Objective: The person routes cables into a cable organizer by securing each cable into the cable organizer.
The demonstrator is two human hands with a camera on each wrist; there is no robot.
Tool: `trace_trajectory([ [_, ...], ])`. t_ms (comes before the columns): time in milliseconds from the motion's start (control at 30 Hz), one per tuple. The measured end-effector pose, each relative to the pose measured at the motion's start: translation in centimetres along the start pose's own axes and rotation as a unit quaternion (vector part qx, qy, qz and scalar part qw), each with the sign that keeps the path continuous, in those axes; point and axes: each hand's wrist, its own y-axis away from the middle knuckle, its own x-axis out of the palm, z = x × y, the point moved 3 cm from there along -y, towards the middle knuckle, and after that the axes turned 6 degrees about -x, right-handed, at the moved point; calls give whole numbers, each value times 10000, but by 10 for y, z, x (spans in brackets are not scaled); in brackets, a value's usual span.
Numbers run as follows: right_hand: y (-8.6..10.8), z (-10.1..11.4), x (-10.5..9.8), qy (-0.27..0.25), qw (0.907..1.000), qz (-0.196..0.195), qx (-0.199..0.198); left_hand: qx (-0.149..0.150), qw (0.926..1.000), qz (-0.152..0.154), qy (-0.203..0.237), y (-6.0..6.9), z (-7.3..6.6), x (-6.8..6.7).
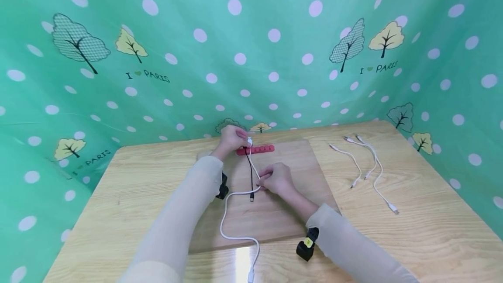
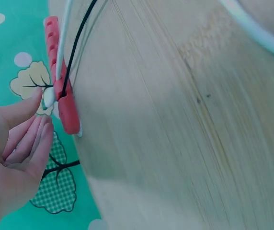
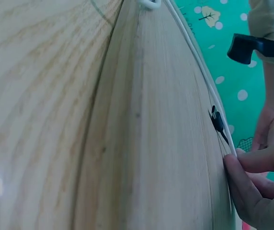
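White cable (image 1: 239, 193) runs over the board (image 1: 275, 217) on your bench (image 1: 137, 178), its plug (image 1: 249, 141) at the red clip strip (image 1: 264, 149). Your right hand (image 1: 277, 178)'s grip pinches the cable partway along; your left hand (image 1: 231, 139) is at the plug, whether pinching it I cannot tell.

On my tabletop (image 1: 129, 200) lay a flat board (image 1: 283, 219), the near end of a long white cord (image 1: 251, 276), and three other cords (image 1: 360, 171).
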Motion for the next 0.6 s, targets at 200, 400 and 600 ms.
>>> trace_trajectory([
  [200, 0, 3, -2, 674, 9969, -157, -374, 52, 9999, 64, 116, 13, -2, -6],
  [400, -3, 0, -7, 891, 9953, -107, -373, 238, 9997, 111, 0, 22, 2, -8],
  [600, -4, -3, -14, 733, 9969, 53, -297, 294, 9995, 84, -63, 34, 8, -10],
])
